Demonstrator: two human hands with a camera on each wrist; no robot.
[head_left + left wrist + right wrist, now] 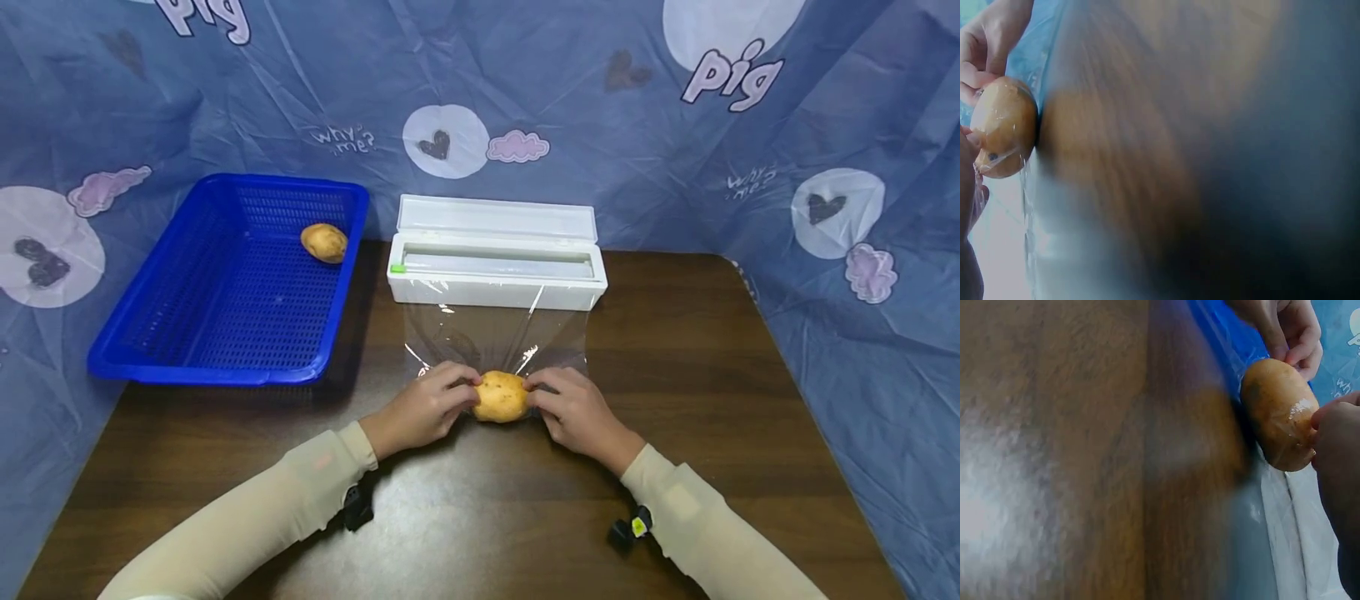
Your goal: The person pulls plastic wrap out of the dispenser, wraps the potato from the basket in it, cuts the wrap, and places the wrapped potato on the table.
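Pale sleeves (247, 508) nearest, head view. Left hand (427, 406) and right hand (576, 408) grip a potato (501, 397) at opposite ends, mid-surface (697, 375). Clear film (558, 337) runs to white dispenser (498, 292), far side. Blue basket (322, 371) left, second potato (324, 242) inside. Left wrist: film over potato. Right wrist: fingertips (1279, 352) touching it.

Light is being thrown back in sharp streaks by the clear, creased plastic film (495, 333), and in a softer sheen by the smooth, wood-grained table (697, 383). Smooth plastic is being shown by the white box (495, 219), perforated plastic by the blue basket (217, 374), wrinkled cloth by the backdrop (570, 75), matt fabric by the sleeves (247, 504).
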